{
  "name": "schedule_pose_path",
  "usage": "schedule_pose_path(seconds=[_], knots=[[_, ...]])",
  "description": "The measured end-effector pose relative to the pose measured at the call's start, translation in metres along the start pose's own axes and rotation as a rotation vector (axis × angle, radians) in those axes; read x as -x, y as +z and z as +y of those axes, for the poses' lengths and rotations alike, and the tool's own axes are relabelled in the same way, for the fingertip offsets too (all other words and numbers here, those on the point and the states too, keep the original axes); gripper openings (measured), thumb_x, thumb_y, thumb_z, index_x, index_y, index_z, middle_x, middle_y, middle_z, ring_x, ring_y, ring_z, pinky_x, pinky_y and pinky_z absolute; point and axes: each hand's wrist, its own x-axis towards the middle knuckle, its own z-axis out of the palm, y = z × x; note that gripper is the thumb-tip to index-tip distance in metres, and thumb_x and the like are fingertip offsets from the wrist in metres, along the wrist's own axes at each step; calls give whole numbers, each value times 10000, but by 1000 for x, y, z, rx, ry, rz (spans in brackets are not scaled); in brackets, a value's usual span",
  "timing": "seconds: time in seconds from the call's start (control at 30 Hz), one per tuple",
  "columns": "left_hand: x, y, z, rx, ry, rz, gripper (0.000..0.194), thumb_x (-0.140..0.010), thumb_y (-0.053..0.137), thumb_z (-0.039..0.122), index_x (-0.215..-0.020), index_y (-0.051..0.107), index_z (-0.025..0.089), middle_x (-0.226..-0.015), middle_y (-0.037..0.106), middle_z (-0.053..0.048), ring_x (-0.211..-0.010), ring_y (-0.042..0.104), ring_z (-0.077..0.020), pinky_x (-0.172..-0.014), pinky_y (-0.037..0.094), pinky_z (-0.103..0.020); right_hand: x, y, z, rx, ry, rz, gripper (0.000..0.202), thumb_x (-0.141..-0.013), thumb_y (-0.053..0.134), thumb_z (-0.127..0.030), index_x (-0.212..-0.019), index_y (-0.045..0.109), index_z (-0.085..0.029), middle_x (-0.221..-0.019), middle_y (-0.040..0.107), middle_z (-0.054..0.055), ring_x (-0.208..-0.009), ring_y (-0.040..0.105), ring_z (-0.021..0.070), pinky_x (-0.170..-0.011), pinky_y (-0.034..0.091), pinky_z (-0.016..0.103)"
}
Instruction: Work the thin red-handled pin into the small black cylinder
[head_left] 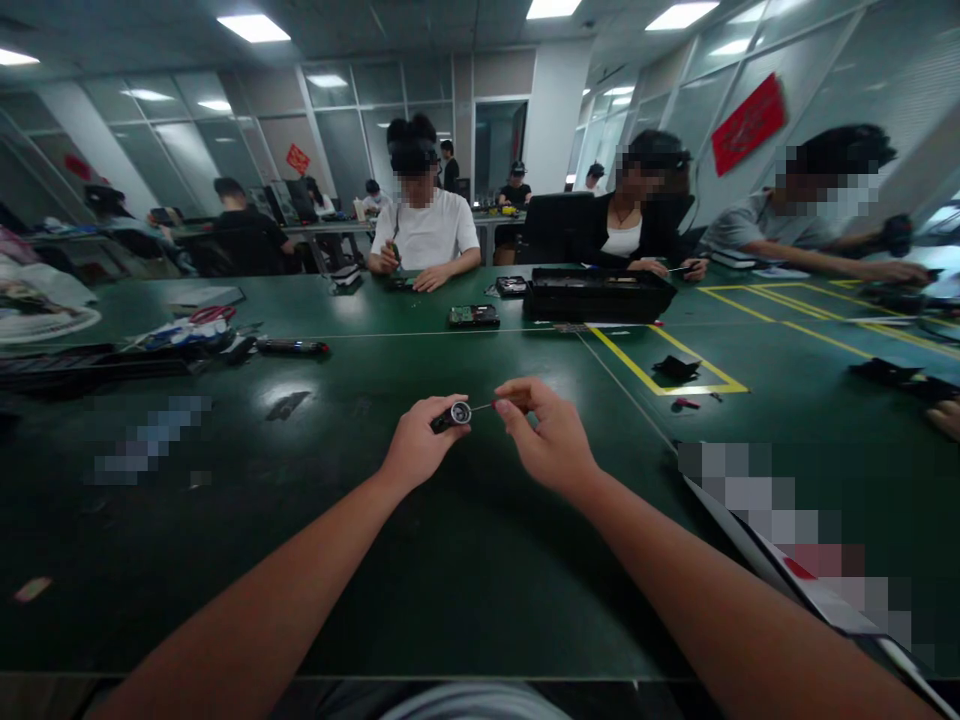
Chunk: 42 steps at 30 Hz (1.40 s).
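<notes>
My left hand (412,445) is closed around a short black cylinder (460,413) with a silver-rimmed round end, which looks like a small flashlight. That end faces toward me. To its right, my right hand (555,435) pinches a thin metal shaft (482,407) by what seems a small dark red handle, like a slim screwdriver. The shaft's far tip reaches the rim of the cylinder; whether it goes inside cannot be made out. Both hands are held above the green table (465,590), close together near its middle.
A bare hard drive (474,316) and a long black tray (600,297) lie farther back. Red-handled scissors (212,314) and a dark pen-like tool (292,347) are left. A black part (677,368) sits inside yellow tape. Several people work across the table.
</notes>
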Motion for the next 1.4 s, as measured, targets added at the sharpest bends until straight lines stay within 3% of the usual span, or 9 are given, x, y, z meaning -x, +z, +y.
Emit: schedule_pose_path(seconds=[0.1,0.23,0.5,0.67,0.77,0.87,1.0,1.23,1.4], knots=[[0,-1,0,-31,-3,8,426,-818,766,170,-1220,693,291,-1200,705,-33,-1144,623,-235,-1043,451,-428,1,2,2,16,-38,6,185,-968,530,-327,-1043,635,-195,-849,715,39,-738,666,173,-661,486,290],[1,0,2,-66,17,-17,437,-818,768,182,-1232,687,297,-1200,704,-32,-1144,620,-238,-1038,456,-434,0,3,2,57,10,104,303,-991,502,-437,-1018,693,-204,-800,721,34,-646,635,163,-596,448,283],[2,2,4,-92,41,-51,432,-829,755,193,-1242,684,299,-1221,701,-41,-1161,605,-251,-1048,446,-473,-2,3,4,32,143,172,335,-1000,438,-372,-1215,600,-172,-753,683,24,-615,599,177,-606,425,306],[2,1,5,-102,20,-41,435,-826,756,190,-1239,685,306,-1225,700,-40,-1162,602,-258,-1045,443,-482,-2,0,5,17,129,114,238,-979,425,-303,-1027,639,-212,-802,679,24,-703,606,183,-653,416,308],[1,1,4,-100,23,-43,444,-816,762,170,-1235,689,300,-1216,704,-44,-1155,605,-256,-1044,442,-478,-4,0,6,23,134,85,312,-1000,421,-381,-935,681,-220,-723,649,9,-637,579,170,-612,389,301],[1,1,5,-102,31,-51,447,-802,775,159,-1222,697,294,-1197,709,-47,-1134,614,-256,-1032,446,-471,-5,1,7,66,133,118,368,-1010,414,-444,-1018,705,-219,-705,646,12,-635,587,178,-621,390,309],[0,1,6,-103,22,-61,450,-802,775,154,-1223,694,290,-1195,710,-46,-1125,619,-255,-1015,452,-460,-4,2,7,66,144,102,338,-984,444,-368,-1219,608,-188,-730,658,15,-619,577,185,-622,400,315],[-1,0,4,-104,19,-47,447,-807,770,150,-1228,692,280,-1194,713,-44,-1120,625,-249,-1023,445,-455,-4,-1,5,107,151,31,338,-1010,390,-416,-1014,662,-215,-724,640,17,-628,574,178,-588,372,302],[-1,0,2,-107,9,-60,450,-831,743,163,-1259,673,283,-1223,699,-45,-1132,613,-250,-1021,451,-466,-4,2,5,63,190,16,319,-993,427,-381,-1191,599,-200,-736,652,15,-606,574,180,-567,386,300]])
